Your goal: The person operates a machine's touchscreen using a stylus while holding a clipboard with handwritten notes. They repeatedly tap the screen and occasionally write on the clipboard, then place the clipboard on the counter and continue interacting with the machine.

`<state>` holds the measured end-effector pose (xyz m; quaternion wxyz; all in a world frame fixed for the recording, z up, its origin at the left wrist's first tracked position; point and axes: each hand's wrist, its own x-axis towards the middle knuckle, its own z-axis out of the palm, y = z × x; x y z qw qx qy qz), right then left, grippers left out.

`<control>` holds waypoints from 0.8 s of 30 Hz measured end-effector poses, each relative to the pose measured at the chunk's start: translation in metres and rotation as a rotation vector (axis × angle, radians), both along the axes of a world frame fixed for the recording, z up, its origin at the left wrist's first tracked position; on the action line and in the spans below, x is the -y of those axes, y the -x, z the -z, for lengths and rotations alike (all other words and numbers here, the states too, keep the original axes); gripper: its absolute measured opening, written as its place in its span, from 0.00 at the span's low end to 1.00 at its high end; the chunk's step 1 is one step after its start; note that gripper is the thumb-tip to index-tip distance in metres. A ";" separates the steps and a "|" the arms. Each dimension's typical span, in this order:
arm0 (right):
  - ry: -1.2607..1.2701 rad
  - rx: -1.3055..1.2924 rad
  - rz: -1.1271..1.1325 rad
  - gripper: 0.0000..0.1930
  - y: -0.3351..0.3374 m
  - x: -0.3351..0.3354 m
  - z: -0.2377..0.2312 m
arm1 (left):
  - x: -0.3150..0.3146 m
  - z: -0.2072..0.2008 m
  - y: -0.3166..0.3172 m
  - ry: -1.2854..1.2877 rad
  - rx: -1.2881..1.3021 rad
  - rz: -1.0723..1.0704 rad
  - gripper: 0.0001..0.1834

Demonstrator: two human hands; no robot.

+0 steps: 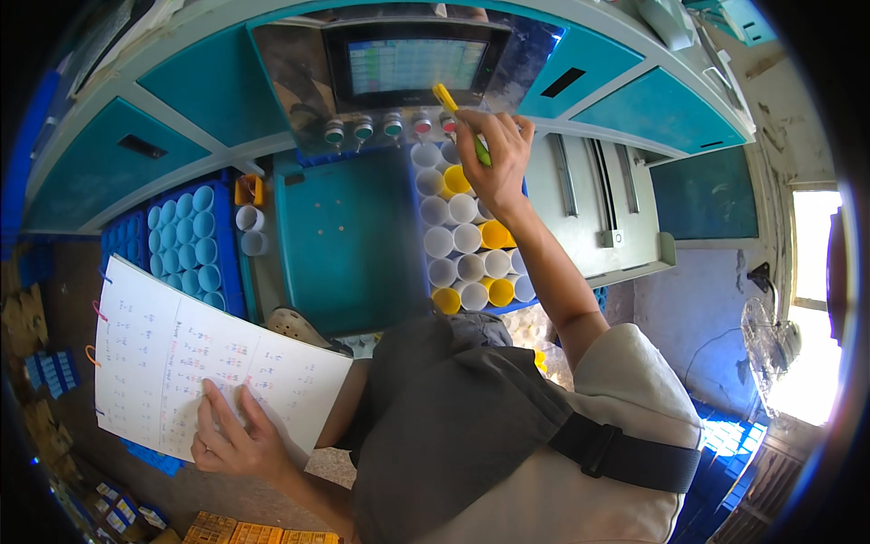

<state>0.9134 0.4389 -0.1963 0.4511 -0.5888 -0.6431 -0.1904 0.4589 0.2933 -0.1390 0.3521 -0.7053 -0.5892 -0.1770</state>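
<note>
My right hand (497, 159) is raised in front of a teal machine and grips a yellow and green pen (459, 120), whose tip points up at the touch screen (412, 63). Below the screen runs a row of round push buttons (391, 125). My left hand (234, 437) holds a white sheet of paper (195, 358) covered with handwritten rows, low on the left. Under my right hand lies a blue crate (424, 243) filled with several white and yellow tubes (468, 238) standing on end.
A second blue crate of pale blue tubes (186, 238) sits on the left, with two loose white tubes (250, 230) beside it. The teal machine top (349, 236) lies between the crates. Grey cabinet doors (594, 204) stand on the right; a sandal (292, 325) shows below.
</note>
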 end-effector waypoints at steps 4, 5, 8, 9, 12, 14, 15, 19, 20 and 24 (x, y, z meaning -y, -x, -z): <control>-0.084 0.020 -0.061 0.08 0.002 -0.009 -0.012 | 0.000 -0.002 -0.002 -0.003 -0.005 0.023 0.25; -0.101 0.029 -0.080 0.09 0.003 -0.012 -0.015 | -0.001 -0.003 -0.003 -0.001 -0.005 0.022 0.25; -0.046 0.043 -0.027 0.09 0.005 -0.019 -0.019 | -0.002 -0.008 -0.007 -0.007 -0.002 0.030 0.25; -0.047 0.053 -0.009 0.11 0.005 -0.020 -0.018 | -0.003 -0.009 -0.008 -0.018 -0.017 0.042 0.25; -0.078 0.015 -0.021 0.12 0.000 -0.013 -0.013 | -0.004 -0.008 -0.005 0.026 -0.013 0.040 0.24; -0.053 -0.014 -0.032 0.12 -0.004 -0.007 -0.009 | -0.003 -0.003 -0.004 0.016 -0.044 -0.001 0.26; -0.043 -0.019 -0.038 0.12 -0.006 -0.004 -0.007 | -0.002 0.000 -0.004 0.027 -0.032 -0.010 0.27; -0.001 -0.001 -0.007 0.10 -0.009 0.003 0.000 | 0.000 0.008 -0.001 0.033 0.007 -0.023 0.27; -0.016 -0.009 -0.008 0.09 -0.009 0.003 0.000 | 0.000 0.008 0.000 0.045 0.018 -0.020 0.27; -0.008 0.004 -0.011 0.09 -0.007 0.006 0.000 | 0.000 0.009 -0.001 0.001 0.019 -0.012 0.26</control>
